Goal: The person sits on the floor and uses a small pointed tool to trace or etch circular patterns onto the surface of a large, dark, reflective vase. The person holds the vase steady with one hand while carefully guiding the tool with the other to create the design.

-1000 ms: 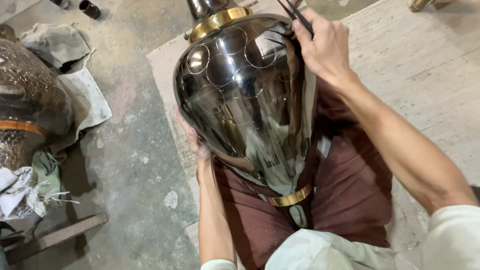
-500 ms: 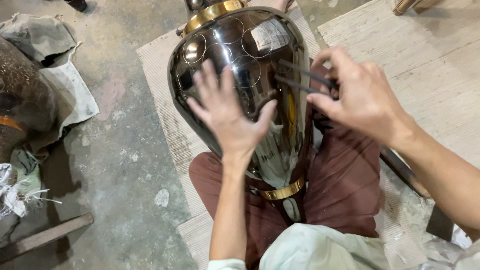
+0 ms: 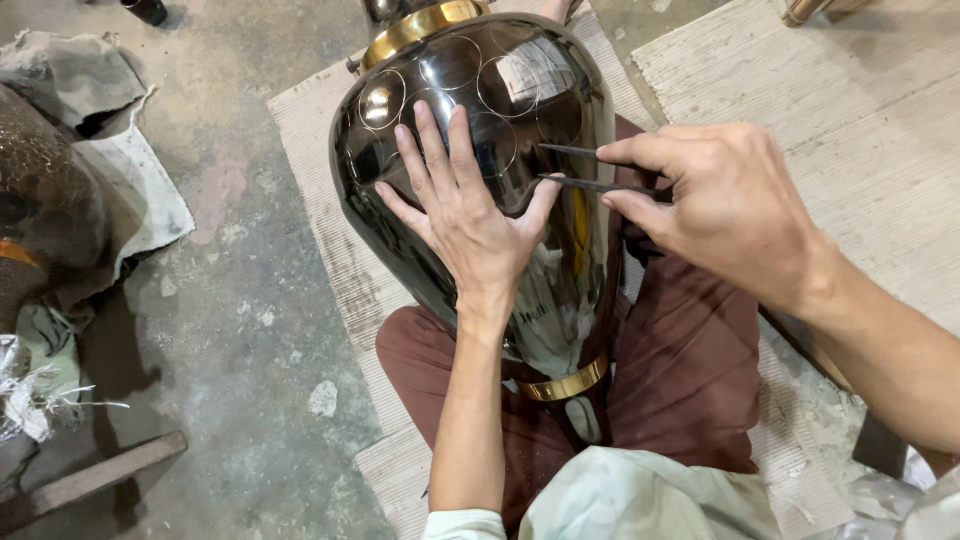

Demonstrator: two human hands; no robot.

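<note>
Dark metal vase (image 3: pixel 520 290) lies across the person's lap, long axis running away from the body, gold-banded neck farthest. Left hand (image 3: pixel 470 215) presses flat on it, fingers (image 3: pixel 432 140) spread. Right hand (image 3: pixel 725 205) pinches a compass tool (image 3: pixel 590 170), both points toward the vase's scribed circles (image 3: pixel 500 90).

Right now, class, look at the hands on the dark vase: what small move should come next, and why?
Probably bring the two-pronged metal tool in the right hand down onto the dark vase and swing it round. Its points sit level with the bare stretch beside the scratched circles, and the left hand lies flat on the vase, so it looks braced for marking.
</note>
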